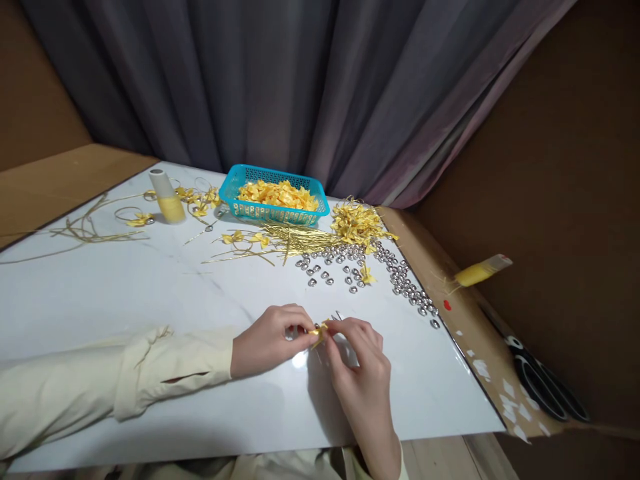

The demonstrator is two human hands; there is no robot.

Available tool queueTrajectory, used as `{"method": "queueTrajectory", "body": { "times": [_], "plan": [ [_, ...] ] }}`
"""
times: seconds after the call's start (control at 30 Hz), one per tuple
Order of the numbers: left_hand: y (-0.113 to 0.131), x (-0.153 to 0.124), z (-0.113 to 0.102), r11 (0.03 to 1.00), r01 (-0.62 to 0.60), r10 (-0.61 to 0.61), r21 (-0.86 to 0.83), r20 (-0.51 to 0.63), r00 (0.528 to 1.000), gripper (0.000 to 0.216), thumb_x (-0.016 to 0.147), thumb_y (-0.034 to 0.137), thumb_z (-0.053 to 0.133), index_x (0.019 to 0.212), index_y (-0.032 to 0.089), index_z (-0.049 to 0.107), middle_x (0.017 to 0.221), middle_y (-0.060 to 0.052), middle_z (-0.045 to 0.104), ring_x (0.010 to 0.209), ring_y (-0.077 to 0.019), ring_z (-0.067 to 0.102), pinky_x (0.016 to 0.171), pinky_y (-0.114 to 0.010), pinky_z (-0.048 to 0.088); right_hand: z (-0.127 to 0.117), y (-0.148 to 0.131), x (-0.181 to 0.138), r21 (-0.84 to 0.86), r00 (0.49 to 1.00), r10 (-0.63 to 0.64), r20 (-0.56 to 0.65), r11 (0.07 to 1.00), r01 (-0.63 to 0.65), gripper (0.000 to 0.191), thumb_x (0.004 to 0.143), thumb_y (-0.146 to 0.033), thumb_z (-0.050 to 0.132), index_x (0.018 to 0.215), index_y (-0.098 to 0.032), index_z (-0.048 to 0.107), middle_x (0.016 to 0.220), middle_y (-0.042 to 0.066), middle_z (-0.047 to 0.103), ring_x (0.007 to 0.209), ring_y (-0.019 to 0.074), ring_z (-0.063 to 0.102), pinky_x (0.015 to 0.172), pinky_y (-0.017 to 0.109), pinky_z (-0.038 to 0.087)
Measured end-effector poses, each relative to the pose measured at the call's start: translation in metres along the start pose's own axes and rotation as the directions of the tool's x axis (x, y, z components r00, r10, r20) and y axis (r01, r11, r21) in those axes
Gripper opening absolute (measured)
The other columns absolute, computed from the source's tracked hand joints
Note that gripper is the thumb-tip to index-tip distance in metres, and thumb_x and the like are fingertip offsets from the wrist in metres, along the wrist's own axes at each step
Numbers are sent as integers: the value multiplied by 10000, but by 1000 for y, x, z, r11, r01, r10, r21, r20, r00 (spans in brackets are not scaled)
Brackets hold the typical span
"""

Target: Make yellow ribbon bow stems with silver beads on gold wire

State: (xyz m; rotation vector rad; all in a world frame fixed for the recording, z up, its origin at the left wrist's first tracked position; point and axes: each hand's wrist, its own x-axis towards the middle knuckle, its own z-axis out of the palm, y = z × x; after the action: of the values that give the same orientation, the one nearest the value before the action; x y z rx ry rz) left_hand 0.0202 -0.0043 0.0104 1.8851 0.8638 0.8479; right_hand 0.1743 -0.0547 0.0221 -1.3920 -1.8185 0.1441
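Both hands meet over the near middle of the white table (125, 293). My left hand (270, 339) pinches a small yellow ribbon bow (319, 332), with a silver bead (289, 333) between its fingers. My right hand (363, 373) pinches the same bow from the right, with a thin gold wire (338, 316) sticking up by its fingertips. Beyond the hands lie loose silver beads (350, 267), a bundle of gold wires (295, 240) and a heap of yellow bows (357, 223).
A blue basket (233, 190) full of yellow bows stands at the back. A yellow thread spool (167, 197) is at the back left beside finished bows on wire rings. Black scissors (537, 380) and a second yellow spool (477, 272) lie on the cardboard at right.
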Motion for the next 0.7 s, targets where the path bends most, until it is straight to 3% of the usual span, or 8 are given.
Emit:
{"method": "queueTrajectory", "body": {
  "times": [0.27,0.57,0.7],
  "plan": [
    [-2,-3,1,967,-212,205,138,65,977,158,849,172,531,715,139,606,723,-45,642,726,-140,562,695,-252,447,-16,6,5,35,966,62,252,997,-73,132,822,-120,536,819,-215,629,773,15,662,801,196,564,734,331,373],
    [-1,-4,0,940,-273,249,204,137,959,189,876,182,479,731,141,593,723,-52,614,712,-142,543,679,-247,444,-27,10,21,29,869,-28,495,999,15,207,808,-39,516,823,-206,638,781,23,646,816,196,547,751,344,358],
    [0,-4,0,939,-275,246,207,156,957,185,873,182,477,736,143,596,735,-56,617,723,-145,543,692,-248,446,-32,13,31,4,802,-89,591,994,107,227,804,-21,515,843,-202,645,788,33,628,812,191,539,757,341,361]
  ]
}}
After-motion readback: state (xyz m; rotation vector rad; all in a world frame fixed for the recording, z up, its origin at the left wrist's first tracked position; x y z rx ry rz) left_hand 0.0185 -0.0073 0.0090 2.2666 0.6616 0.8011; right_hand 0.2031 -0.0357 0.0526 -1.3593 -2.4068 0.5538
